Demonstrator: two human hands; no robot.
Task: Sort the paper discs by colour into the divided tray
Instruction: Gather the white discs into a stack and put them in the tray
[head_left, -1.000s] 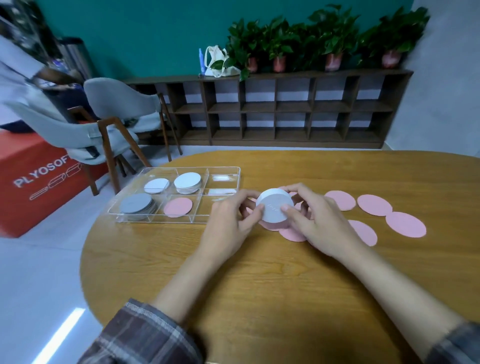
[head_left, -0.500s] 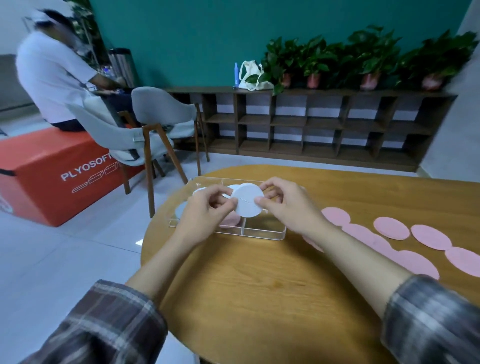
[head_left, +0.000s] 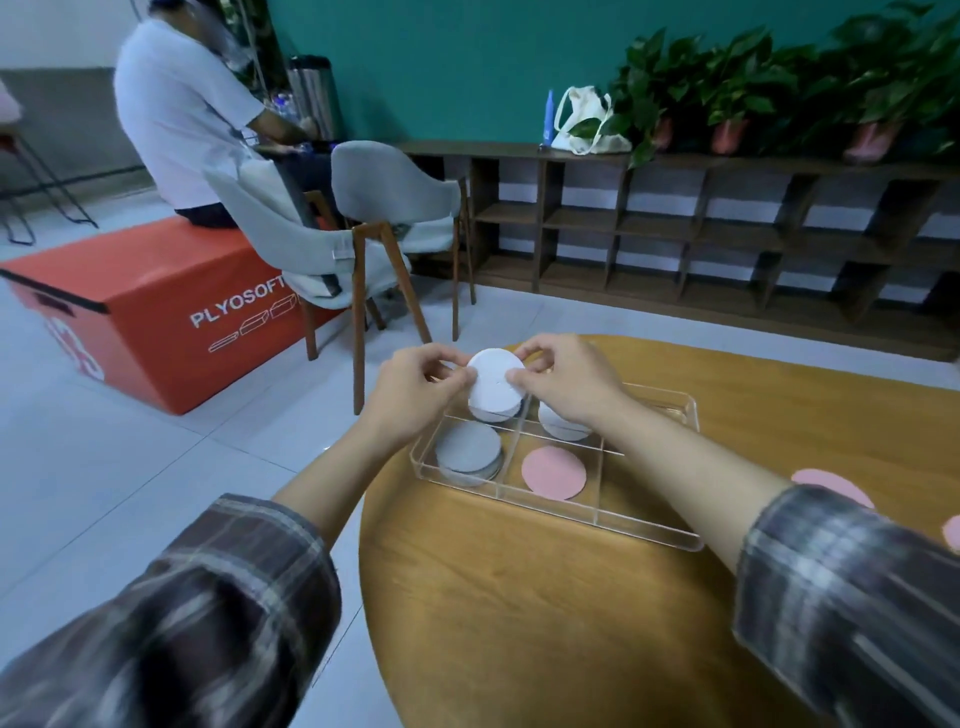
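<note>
Both hands hold a stack of white paper discs (head_left: 493, 384) by its edges, just above the far-left compartment of the clear divided tray (head_left: 644, 532). My left hand (head_left: 415, 387) pinches the left rim and my right hand (head_left: 566, 382) the right rim. Grey discs (head_left: 467, 452) fill the near-left compartment. One pink disc (head_left: 554, 472) lies in the near-middle compartment. More white discs (head_left: 558, 425) sit in the far-middle compartment, partly hidden by my right wrist. Loose pink discs (head_left: 831, 488) lie on the table to the right.
The tray stands near the left edge of the round wooden table (head_left: 545, 623). Beyond it are two grey chairs (head_left: 395, 208), an orange box (head_left: 156, 306) with a person sitting on it, and a low wooden shelf (head_left: 701, 234) with plants.
Both hands carried the white stack from the pink discs on the table leftward to above the tray's far-left compartment. The view swung left with them.
</note>
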